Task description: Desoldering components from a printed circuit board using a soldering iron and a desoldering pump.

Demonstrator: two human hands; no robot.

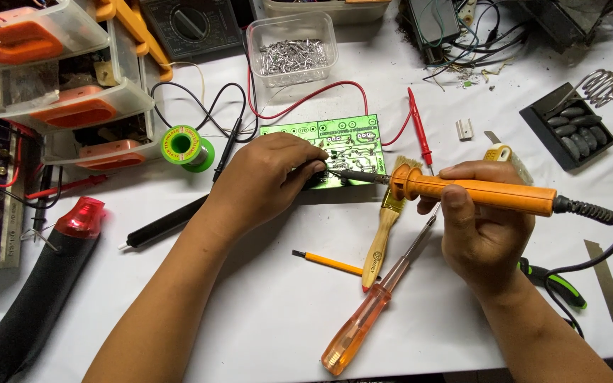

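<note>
Soldering iron [480,191] tip on green circuit board [342,145], both our hands at work.
We grip the orange iron handle in our right hand [484,227], fingers wrapped tight round it, tip touching the board's lower edge at table centre. Our left hand [264,177] rests curled on the board's left part, fingertips pinched at something dark by the tip; what it is, we cannot tell. A brush [386,220], a pencil [328,262] and an orange-handled screwdriver [370,312] lie between our forearms; solder spool [182,145] sits left of the board.
</note>
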